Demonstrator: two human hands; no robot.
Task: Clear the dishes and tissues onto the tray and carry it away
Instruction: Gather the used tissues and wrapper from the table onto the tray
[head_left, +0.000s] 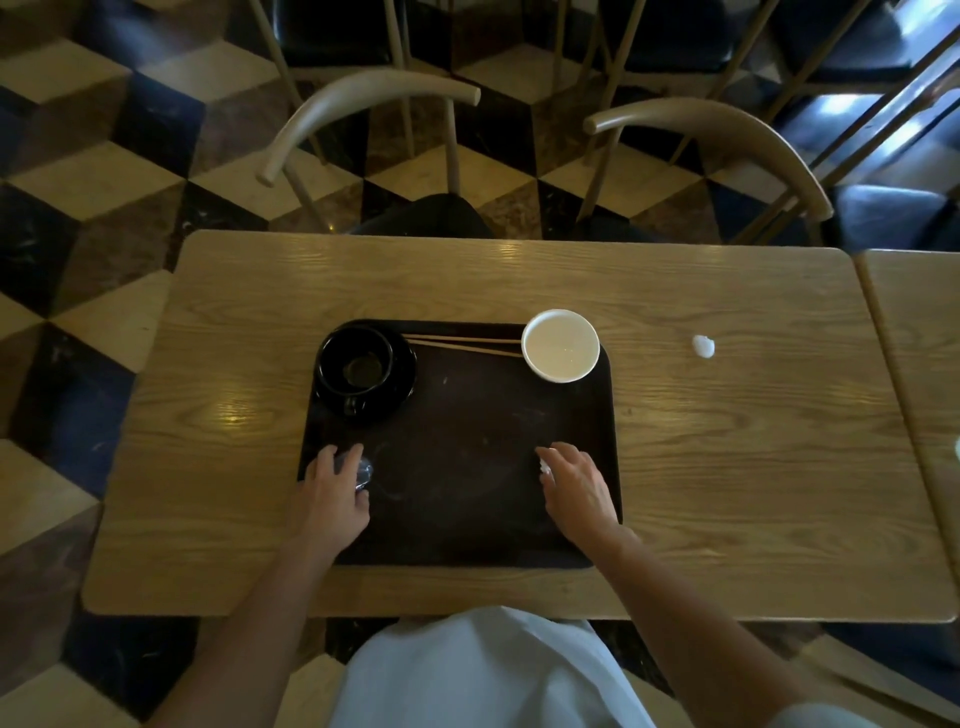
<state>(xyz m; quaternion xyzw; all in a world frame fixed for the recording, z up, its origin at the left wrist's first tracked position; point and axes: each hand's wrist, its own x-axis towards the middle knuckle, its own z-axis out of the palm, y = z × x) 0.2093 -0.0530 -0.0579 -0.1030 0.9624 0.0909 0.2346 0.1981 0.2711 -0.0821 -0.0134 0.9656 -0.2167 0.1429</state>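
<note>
A dark brown tray (467, 467) lies on the wooden table (727, 467). At its far left stands a black cup on a black saucer (363, 369). A white bowl (560, 345) sits at its far right corner, with wooden chopsticks (462, 344) lying between the two. My left hand (335, 493) rests over the tray's near left part, fingers curled on a crumpled greyish tissue (365, 473). My right hand (574, 483) is over the tray's near right part, fingertips pinching a small white tissue (544, 466). Another white tissue ball (703, 346) lies on the table, right of the tray.
Two curved wooden chairs (363, 98) (727, 130) stand at the table's far side. A second table (914, 338) adjoins on the right, with something white (957, 447) at the frame edge. The floor is checkered tile. More chairs stand farther back.
</note>
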